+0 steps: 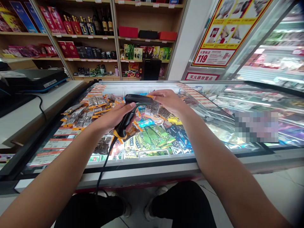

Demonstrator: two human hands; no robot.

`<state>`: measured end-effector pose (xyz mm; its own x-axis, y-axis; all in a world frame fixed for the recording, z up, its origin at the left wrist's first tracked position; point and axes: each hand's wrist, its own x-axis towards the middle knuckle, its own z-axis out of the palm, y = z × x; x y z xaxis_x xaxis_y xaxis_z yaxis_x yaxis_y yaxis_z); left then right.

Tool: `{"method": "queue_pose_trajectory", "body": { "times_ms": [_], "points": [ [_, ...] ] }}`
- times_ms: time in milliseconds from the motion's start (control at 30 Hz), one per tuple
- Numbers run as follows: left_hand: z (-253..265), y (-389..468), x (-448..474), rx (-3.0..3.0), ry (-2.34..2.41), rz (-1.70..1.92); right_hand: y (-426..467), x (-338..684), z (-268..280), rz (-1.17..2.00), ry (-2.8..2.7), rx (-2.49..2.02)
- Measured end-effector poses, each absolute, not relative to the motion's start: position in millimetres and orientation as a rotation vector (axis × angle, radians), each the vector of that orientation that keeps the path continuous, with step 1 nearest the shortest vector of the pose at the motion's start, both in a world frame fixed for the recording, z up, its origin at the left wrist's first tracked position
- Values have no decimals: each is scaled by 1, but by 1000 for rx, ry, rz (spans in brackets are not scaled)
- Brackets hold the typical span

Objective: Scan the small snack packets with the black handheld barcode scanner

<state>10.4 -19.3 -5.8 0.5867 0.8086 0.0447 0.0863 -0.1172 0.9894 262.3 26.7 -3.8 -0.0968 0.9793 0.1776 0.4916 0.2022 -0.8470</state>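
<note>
Black plastic with a yellow-orange butt makes up the handheld barcode scanner (130, 116), which the left hand (116, 115) grips above the chest freezer (142, 174), fingers wrapped around the handle and thumb lying near its top. The scanner's head points toward the right hand (169, 100), and a black cable (101, 174) runs from the butt down over the freezer's front edge.

Just beside the scanner's head, the right hand has its fingertips pinched on the upper edge of a small clear packet (152, 109) with orange ends and dark contents; its thumb is partly hidden. Similar orange-edged packets (80, 115) lie heaped on the freezer's glass top, mostly to the left of the scanner. Through the glass show green wrappers (154, 136) and dark blue wrappers (179, 136), while white labels with orange bands (55, 144) line the left part of the lid.

On the left, a white table (64, 95) carries a black flat-topped device (38, 77). Behind the freezer, wooden shelves (99, 37) hold dark bottles (104, 23), boxes and bagged goods, and a red-and-yellow poster (219, 34) reading 119 hangs to their right. Below, black trousers (186, 205) and light shoes (148, 212) show on the floor.
</note>
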Motion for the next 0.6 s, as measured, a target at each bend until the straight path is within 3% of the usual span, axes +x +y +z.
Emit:
{"method": "queue_pose_trajectory", "body": {
  "times_ms": [200, 367, 433, 533, 600],
  "points": [
    [-7, -16, 8, 1517, 800, 769, 29, 271, -3, 630, -1750, -1554],
    [-7, -9, 7, 1385, 812, 963, 24, 272, -5, -18, -1785, -1948],
    [-7, -8, 7, 1357, 823, 1013, 13, 258, -6, 66, -2002, -1833],
    [-6, -6, 8, 1324, 865, 1059, -9, 225, -13, 609, -2519, -1381],
    [-6, -5, 7, 1307, 885, 1072, -19, 206, -21, 664, -2692, -1123]
  ]
}}
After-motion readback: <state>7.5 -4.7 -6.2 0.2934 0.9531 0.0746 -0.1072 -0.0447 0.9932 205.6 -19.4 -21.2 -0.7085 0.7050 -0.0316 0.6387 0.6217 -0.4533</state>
